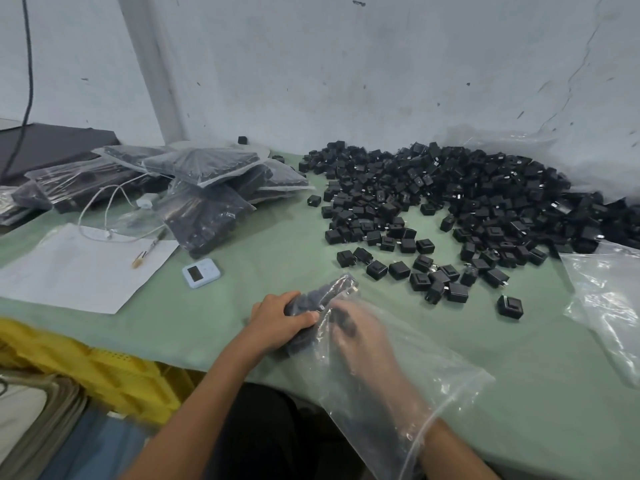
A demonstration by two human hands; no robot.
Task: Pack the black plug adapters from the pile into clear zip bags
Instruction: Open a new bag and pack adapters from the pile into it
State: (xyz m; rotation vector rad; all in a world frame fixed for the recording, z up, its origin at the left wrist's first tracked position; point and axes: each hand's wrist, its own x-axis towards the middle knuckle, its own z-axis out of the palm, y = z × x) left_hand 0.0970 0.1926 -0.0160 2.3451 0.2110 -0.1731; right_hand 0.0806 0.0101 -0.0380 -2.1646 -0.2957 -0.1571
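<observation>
A big pile of black plug adapters point(467, 202) spreads over the right half of the green table point(249, 251). In front of me lies a clear zip bag point(436, 379) with its mouth toward me. My left hand point(277, 323) grips its far end, where several adapters point(311, 301) are bunched inside. My right hand point(367, 344) is deep inside the bag, blurred behind the plastic. Its fingers curl round a dark adapter point(346, 322) close to the bunch.
Filled bags point(207, 188) are stacked at the back left. White paper point(79, 268) with a pen point(149, 249), a white cable point(104, 209) and a small pale blue device point(201, 272) lie at the left. Empty clear bags point(609, 299) lie at the right. A yellow crate point(104, 368) stands below the table edge.
</observation>
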